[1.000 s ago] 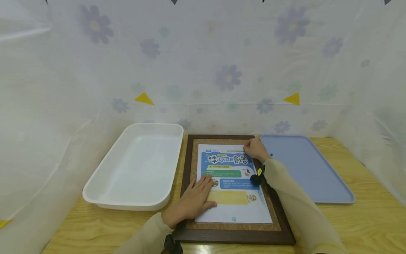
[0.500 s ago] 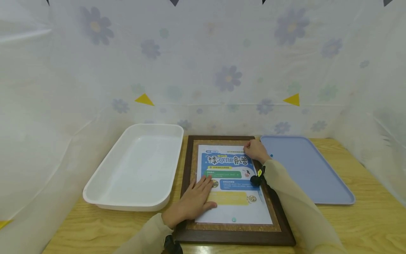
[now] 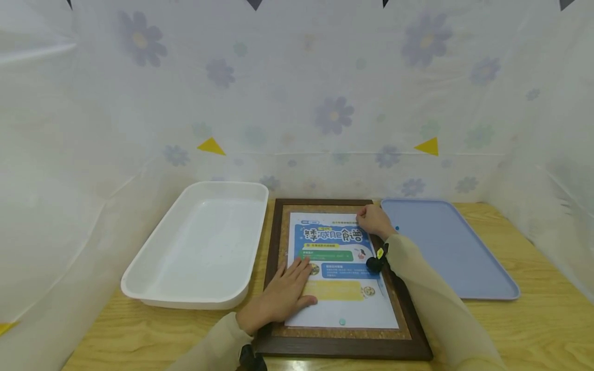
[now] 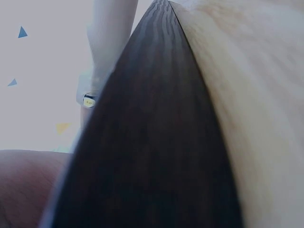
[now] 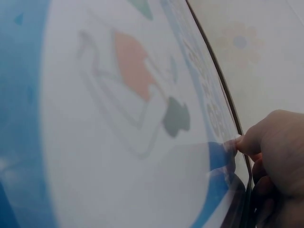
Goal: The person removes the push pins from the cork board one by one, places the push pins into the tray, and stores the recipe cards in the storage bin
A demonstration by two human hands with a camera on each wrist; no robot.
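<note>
One printed sheet (image 3: 342,273) face up on the cork (image 3: 311,333) of a dark frame (image 3: 343,348), lying on the bench (image 3: 547,283) between a white tub (image 3: 204,252) to the left and a blue tray (image 3: 457,242) to the right. Bold characters (image 3: 332,234) across its far end, then green, blue and yellow panels, and plain white toward the near edge. A mint dot (image 3: 342,321) close to the middle of that near edge; a blue dot (image 3: 397,228) on the tray, just beside the right wrist.

Left hand (image 3: 286,291) laid palm down over the left side of the sheet, fingers stretched toward the far side, thumb out to the right; grip slack, nothing held. Right hand (image 3: 374,219) at the far right corner of the sheet, thumb and fingers curled; grip drawn into a pinch on a pale bit (image 5: 238,138), right by the sheet's edge, too small and blurred to name. Faint reflection of the fingers on the glossy surface beside it.

Beige sleeves (image 3: 438,299) on both arms, with a black strap (image 3: 250,356) at each wrist. Beyond the bench, a pale curtain (image 3: 287,77) with mauve flowers (image 3: 334,114) and a few yellow triangles (image 3: 212,146).
</note>
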